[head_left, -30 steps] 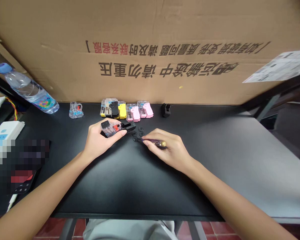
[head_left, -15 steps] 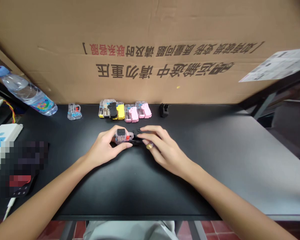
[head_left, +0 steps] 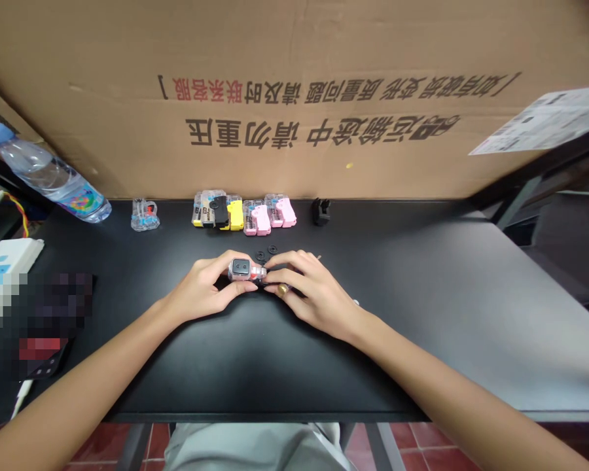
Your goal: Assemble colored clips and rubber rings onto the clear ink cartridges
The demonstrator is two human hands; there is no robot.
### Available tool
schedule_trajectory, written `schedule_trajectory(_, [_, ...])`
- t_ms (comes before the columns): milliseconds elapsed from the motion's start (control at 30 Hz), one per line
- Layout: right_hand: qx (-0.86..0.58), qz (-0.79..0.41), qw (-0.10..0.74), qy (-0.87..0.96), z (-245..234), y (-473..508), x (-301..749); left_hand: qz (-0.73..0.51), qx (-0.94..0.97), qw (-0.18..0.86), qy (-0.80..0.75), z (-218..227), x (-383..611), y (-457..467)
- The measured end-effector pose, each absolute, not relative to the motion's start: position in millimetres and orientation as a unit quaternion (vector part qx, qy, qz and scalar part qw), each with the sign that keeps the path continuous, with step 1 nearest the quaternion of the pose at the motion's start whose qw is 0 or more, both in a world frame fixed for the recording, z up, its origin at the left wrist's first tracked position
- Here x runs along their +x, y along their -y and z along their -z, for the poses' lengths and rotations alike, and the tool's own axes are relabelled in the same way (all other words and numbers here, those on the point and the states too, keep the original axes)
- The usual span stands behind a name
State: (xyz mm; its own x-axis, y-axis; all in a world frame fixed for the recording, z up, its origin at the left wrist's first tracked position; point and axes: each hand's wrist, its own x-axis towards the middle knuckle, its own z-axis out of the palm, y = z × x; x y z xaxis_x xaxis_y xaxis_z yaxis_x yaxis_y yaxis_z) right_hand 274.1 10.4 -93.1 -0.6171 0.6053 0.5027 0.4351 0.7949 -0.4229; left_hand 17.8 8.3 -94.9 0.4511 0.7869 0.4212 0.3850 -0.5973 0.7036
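The left hand (head_left: 201,290) cradles a small clear plastic cartridge with a black square top and a red part (head_left: 243,270), its fingers (head_left: 226,286) wrapped narrowly around it, just above the black surface (head_left: 397,366). The right hand (head_left: 314,296) meets the cartridge's right end, its fingers (head_left: 287,275) curled over a gold-ended handle (head_left: 283,288). The work appears to be at that end, calling for a steady hold. The hands hide the contact point, and the handle's shaft cannot be made out. Two black rubber rings (head_left: 266,252) lie just beyond.

Left hand (head_left: 199,288) and right hand (head_left: 314,293) curl inward, apparently almost touching.
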Motion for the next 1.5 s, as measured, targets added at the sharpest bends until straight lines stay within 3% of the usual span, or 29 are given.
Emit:
schedule_trajectory(300, [-0.311,-0.156,0.364,0.864,89.8,-11.8,281.8,-0.374,0.829,0.273,-0.312,91.6,18.4,-7.9])
schedule_trajectory(833, [-0.284,-0.023,0.360,0.889,86.8,-2.5,277.4,-0.387,0.856,0.225,-0.258,90.3,23.8,-2.9])
schedule_trajectory(1500, [-0.313,0.027,0.365,0.877,82.3,-1.0,275.3,-0.423,0.808,0.221,-0.344,87.8,37.0,4.6])
